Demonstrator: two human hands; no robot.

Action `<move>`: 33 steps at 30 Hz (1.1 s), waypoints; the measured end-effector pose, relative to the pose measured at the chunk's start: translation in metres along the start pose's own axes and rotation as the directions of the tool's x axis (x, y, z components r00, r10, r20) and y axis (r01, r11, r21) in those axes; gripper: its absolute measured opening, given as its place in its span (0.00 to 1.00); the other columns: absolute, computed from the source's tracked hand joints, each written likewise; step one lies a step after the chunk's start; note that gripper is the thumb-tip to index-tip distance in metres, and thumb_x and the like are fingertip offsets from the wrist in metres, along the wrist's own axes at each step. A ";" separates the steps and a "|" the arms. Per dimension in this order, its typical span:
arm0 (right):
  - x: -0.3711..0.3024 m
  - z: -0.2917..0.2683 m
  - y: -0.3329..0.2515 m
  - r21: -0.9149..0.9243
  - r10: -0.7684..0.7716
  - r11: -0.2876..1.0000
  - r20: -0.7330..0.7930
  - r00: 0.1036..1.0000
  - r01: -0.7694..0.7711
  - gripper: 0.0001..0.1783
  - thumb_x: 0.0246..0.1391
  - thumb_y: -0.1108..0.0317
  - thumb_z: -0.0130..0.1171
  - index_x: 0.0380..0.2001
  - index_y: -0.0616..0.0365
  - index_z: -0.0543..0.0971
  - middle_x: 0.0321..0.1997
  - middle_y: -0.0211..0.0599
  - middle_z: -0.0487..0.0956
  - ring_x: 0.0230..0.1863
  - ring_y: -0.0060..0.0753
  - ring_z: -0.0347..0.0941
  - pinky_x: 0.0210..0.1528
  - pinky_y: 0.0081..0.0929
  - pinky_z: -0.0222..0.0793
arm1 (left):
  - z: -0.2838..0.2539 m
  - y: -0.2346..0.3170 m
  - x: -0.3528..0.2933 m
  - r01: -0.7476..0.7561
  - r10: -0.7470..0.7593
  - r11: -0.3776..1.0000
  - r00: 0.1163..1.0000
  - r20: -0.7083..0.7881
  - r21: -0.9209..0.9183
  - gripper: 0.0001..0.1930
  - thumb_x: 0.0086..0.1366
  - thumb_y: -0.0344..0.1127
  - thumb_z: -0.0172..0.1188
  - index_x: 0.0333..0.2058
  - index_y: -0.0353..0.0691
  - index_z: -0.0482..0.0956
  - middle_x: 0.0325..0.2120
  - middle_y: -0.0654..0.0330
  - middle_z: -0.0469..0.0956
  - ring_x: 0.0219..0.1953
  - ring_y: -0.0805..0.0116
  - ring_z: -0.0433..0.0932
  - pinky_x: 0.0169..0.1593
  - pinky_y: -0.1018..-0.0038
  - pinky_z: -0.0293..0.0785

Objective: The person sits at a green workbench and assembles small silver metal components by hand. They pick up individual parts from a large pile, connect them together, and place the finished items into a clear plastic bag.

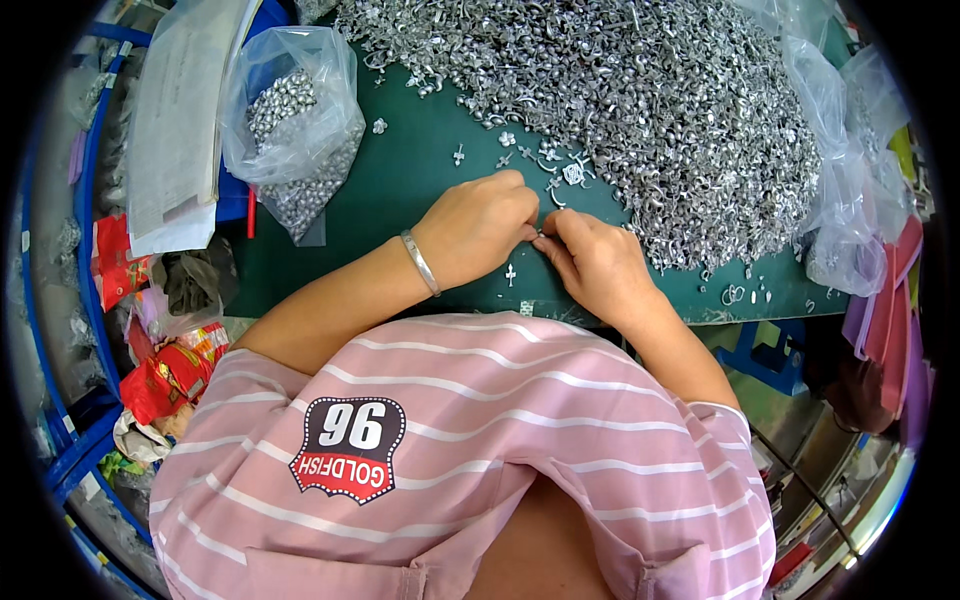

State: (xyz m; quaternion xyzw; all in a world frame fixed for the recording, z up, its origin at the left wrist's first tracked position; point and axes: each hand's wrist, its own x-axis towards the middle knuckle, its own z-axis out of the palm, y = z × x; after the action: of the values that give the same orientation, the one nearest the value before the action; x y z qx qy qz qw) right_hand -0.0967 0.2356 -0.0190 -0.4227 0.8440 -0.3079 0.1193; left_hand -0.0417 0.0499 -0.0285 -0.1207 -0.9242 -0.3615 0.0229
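Observation:
My left hand [482, 222], with a silver bangle [420, 264] on its wrist, and my right hand [592, 262] meet fingertip to fingertip above the green table, near its front edge. Both are closed in a pinch; whatever lies between the fingers is too small to make out. Just beyond them lie a square openwork metal piece [573, 174] and a curved metal piece [556, 194]. A small metal cross [510, 275] rests on the near side of my hands, and another cross [459, 154] lies farther left. A flower-shaped metal piece [507, 139] sits close to the heap.
A large heap of small silver metal parts [640, 90] covers the far and right table [400, 150]. At left stand a clear bag of silver beads [300, 150] and upright cardboard sheets [180, 120]. Clear plastic bags [835, 150] edge the right side. A blue stool [765, 358] shows below.

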 end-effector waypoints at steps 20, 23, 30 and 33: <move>0.057 -0.003 0.016 -0.329 -0.060 0.944 -0.227 0.972 -0.018 0.04 0.47 0.72 0.53 0.29 0.55 0.75 0.26 0.39 0.77 0.25 0.46 0.76 0.26 0.38 0.73 | -0.007 -0.015 0.047 0.195 -0.167 0.962 0.974 -0.155 0.189 0.06 0.54 0.34 0.60 0.28 0.39 0.80 0.27 0.54 0.77 0.32 0.52 0.77 0.36 0.61 0.73; 0.058 -0.005 0.012 -0.354 -0.067 0.935 -0.184 0.981 -0.002 0.06 0.44 0.73 0.54 0.29 0.55 0.75 0.27 0.40 0.76 0.26 0.45 0.76 0.27 0.38 0.73 | -0.007 -0.019 0.040 0.167 -0.138 0.971 0.976 -0.169 0.172 0.06 0.55 0.33 0.59 0.28 0.38 0.80 0.25 0.55 0.76 0.30 0.55 0.77 0.34 0.63 0.74; 0.058 -0.003 0.015 -0.385 -0.098 0.923 -0.176 0.980 0.023 0.08 0.42 0.74 0.54 0.31 0.57 0.74 0.28 0.40 0.75 0.28 0.44 0.76 0.29 0.37 0.73 | -0.032 -0.017 0.020 0.400 -0.513 0.121 0.809 0.288 -0.908 0.02 0.56 0.27 0.54 0.28 0.36 0.74 0.18 0.64 0.70 0.17 0.79 0.64 0.17 0.82 0.57; 0.055 -0.003 0.015 -0.387 -0.044 0.922 -0.170 0.984 -0.025 0.06 0.48 0.71 0.55 0.33 0.55 0.75 0.29 0.38 0.76 0.28 0.45 0.76 0.28 0.38 0.72 | -0.036 -0.023 0.018 0.343 -0.575 0.244 0.804 0.150 -0.907 0.03 0.56 0.28 0.56 0.28 0.36 0.73 0.18 0.67 0.69 0.19 0.81 0.63 0.17 0.82 0.54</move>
State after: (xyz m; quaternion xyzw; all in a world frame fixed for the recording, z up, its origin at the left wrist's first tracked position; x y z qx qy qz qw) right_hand -0.1410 0.2004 -0.0225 -0.4132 0.8933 -0.1715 -0.0431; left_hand -0.0666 0.0128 -0.0148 0.2035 -0.5601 -0.8012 -0.0544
